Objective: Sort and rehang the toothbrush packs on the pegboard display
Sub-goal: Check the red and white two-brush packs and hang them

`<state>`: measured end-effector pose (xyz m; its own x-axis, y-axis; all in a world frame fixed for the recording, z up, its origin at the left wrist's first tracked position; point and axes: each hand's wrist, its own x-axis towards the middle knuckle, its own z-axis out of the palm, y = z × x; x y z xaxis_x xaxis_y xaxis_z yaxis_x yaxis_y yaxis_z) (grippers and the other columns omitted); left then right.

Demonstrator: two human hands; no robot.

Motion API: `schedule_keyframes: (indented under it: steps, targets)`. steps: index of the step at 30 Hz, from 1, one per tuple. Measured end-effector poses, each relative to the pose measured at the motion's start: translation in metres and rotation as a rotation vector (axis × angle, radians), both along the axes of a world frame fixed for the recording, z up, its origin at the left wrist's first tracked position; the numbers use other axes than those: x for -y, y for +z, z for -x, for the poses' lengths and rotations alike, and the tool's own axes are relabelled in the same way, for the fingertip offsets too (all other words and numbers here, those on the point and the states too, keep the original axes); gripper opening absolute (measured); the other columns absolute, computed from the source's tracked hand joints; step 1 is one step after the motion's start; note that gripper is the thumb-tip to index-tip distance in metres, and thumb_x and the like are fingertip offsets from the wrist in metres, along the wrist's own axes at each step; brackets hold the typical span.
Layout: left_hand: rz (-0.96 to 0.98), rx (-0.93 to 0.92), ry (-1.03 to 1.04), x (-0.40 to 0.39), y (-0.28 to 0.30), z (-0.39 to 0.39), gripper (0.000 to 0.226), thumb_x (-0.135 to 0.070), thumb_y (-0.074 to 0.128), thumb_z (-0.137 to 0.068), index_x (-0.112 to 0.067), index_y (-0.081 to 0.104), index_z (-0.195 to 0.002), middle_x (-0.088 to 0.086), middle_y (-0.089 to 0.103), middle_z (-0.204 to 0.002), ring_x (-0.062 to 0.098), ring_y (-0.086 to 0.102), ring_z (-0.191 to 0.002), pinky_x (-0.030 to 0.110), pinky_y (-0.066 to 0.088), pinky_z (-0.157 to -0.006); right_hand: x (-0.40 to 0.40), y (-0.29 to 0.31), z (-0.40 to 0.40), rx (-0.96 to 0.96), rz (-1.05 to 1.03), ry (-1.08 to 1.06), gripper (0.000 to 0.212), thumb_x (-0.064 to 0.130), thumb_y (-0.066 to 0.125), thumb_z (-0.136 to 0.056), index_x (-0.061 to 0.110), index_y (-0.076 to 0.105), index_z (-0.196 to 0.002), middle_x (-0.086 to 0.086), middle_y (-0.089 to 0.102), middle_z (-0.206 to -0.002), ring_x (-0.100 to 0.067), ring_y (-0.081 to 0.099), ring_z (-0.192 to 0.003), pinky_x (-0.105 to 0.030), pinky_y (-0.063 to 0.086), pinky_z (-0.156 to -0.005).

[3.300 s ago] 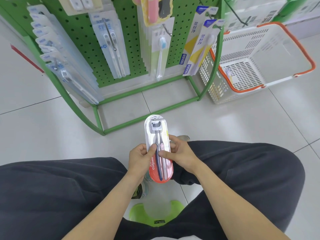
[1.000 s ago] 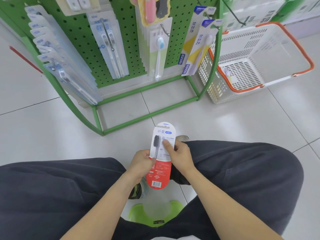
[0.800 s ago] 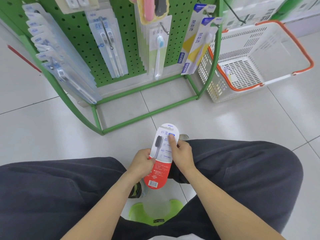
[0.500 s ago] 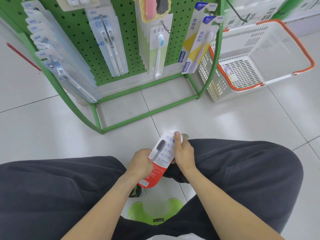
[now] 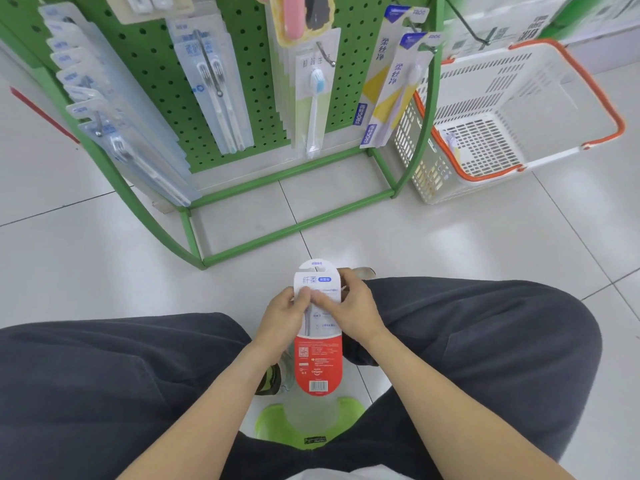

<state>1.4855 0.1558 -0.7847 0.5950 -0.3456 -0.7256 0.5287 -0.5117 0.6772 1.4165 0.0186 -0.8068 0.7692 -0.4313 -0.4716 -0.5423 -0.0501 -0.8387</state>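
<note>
Now glossy red-white card pack (image 5: 318,341), both hands (image 5: 284,317) pinching

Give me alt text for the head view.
Both hands, left hand and right hand, hold a red-and-white toothbrush pack upright above the lap. Ahead stand a green pegboard hung with packs and a white basket.

The red-and-white toothbrush pack (image 5: 318,327) held between the knees bears the characters 纤柔 at its white top and a barcode at its red foot; the smaller print there is illegible. On the pegboard (image 5: 166,81), two blue-and-yellow packs (image 5: 391,88) carry 柔丝净 vertically and "FROG" on blue tabs at the bottom. Lettering on the remaining hung packs is too blurred to read.
</note>
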Motion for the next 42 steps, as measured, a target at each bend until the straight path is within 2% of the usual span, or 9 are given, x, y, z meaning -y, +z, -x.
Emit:
schedule_keyframes:
  steps: [5,9,14,19,24,30,34,38,42]
  targets:
    - [-0.088,0.053,0.257,-0.005,-0.01,-0.008,0.033,-0.031,0.043,-0.108,-0.005,0.062,-0.109,0.007,0.072,-0.101,0.022,0.07,-0.09,0.035,0.056,-0.073,-0.004,-0.006,0.004,0.051,-0.091,0.159,0.061,0.022,0.09,-0.076,0.033,0.057,-0.127,0.001,0.07,-0.105,-0.022,0.073,-0.084,-0.039,0.062,-0.076]
    - [-0.109,0.096,0.406,-0.006,-0.009,-0.017,0.031,-0.029,0.044,-0.108,-0.003,0.057,-0.1,0.001,0.066,-0.092,0.014,0.063,-0.083,0.031,0.051,-0.066,-0.006,-0.006,0.003,-0.019,-0.151,0.237,0.05,0.032,0.086,-0.081,0.026,0.065,-0.126,0.003,0.074,-0.11,-0.019,0.074,-0.091,-0.046,0.062,-0.084]
    - [-0.137,0.146,0.564,-0.024,-0.011,-0.042,0.03,-0.033,0.049,-0.106,-0.004,0.057,-0.102,0.007,0.07,-0.104,0.021,0.068,-0.097,0.047,0.058,-0.088,-0.005,-0.003,0.007,-0.08,-0.255,0.217,0.03,0.029,0.076,-0.092,0.017,0.068,-0.117,-0.008,0.077,-0.1,-0.028,0.076,-0.082,-0.043,0.064,-0.066]
    - [0.077,0.124,0.332,-0.018,0.0,-0.033,0.035,-0.008,0.071,-0.092,-0.013,0.055,-0.123,0.003,0.069,-0.11,0.016,0.068,-0.098,0.032,0.056,-0.074,-0.009,0.003,0.005,-0.05,-0.329,0.168,0.034,0.014,0.084,-0.083,0.007,0.066,-0.112,-0.01,0.078,-0.092,-0.03,0.075,-0.07,-0.04,0.063,-0.062]
    - [0.119,0.067,0.134,-0.016,-0.005,-0.025,0.036,-0.001,0.076,-0.086,-0.021,0.062,-0.113,0.0,0.074,-0.104,0.014,0.072,-0.09,0.023,0.057,-0.063,-0.009,0.007,0.01,-0.067,-0.379,0.237,0.058,0.004,0.093,-0.069,0.008,0.062,-0.117,-0.015,0.077,-0.098,-0.036,0.075,-0.079,-0.041,0.063,-0.065]
    - [0.104,0.049,0.234,-0.019,0.006,-0.029,0.018,-0.026,0.074,-0.089,-0.013,0.07,-0.101,0.005,0.079,-0.091,0.016,0.076,-0.074,0.027,0.058,-0.06,-0.012,0.008,0.009,-0.085,-0.302,0.239,0.038,0.036,0.085,-0.083,0.012,0.075,-0.11,-0.005,0.079,-0.097,-0.024,0.078,-0.086,-0.043,0.064,-0.072]
    - [-0.082,0.206,0.185,-0.021,0.007,-0.033,0.056,-0.057,0.06,-0.089,-0.003,0.066,-0.101,0.007,0.077,-0.096,0.019,0.076,-0.078,0.04,0.063,-0.072,-0.013,0.016,0.008,-0.046,-0.168,0.184,0.033,0.039,0.074,-0.092,0.015,0.076,-0.115,0.002,0.079,-0.102,-0.012,0.076,-0.091,-0.039,0.062,-0.087]
    - [0.072,0.054,0.242,-0.008,0.027,-0.029,0.118,-0.082,0.066,-0.069,-0.01,0.024,-0.153,-0.003,0.057,-0.129,0.021,0.061,-0.12,0.049,0.049,-0.107,-0.016,0.026,0.009,0.169,0.138,0.228,0.034,0.019,0.066,-0.098,0.028,0.069,-0.131,0.011,0.077,-0.108,-0.005,0.072,-0.093,-0.025,0.058,-0.084]
    - [0.078,0.214,0.09,0.012,0.047,-0.024,0.042,-0.042,0.06,-0.098,0.0,0.059,-0.098,0.01,0.065,-0.083,0.031,0.067,-0.084,0.056,0.054,-0.093,-0.026,0.032,0.01,0.266,0.206,0.354,0.061,0.011,0.066,-0.091,0.028,0.052,-0.148,0.013,0.056,-0.144,-0.001,0.053,-0.131,-0.021,0.046,-0.107]
